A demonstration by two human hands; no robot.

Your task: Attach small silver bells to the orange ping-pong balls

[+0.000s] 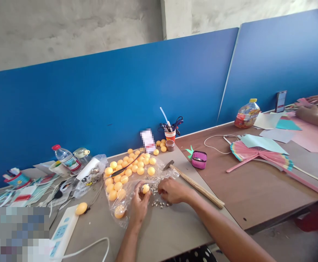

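Observation:
My left hand [139, 205] is closed round an orange ping-pong ball [146, 188], with some small dark and shiny bits at its side. Just to the right, my right hand [172, 190] reaches down with curled fingers to a scatter of small shiny metal pieces [159, 204] on the table. Whatever its fingertips pinch is hidden. Behind and left of my hands, a clear plastic bag [137, 179] lies spread out with several orange balls [118, 186] on or in it. A thin black strip [126, 166] rests across them. A hammer [197, 185] with a wooden handle lies right of my right hand.
A power strip [63, 233] and another orange ball [81, 208] lie at the left, near cables and a water bottle [66, 159]. A paper cup [170, 135] of tools stands by the blue partition [120, 91]. Rightward are a purple case [199, 160], a pink fan [257, 154] and another person's hands [309, 109].

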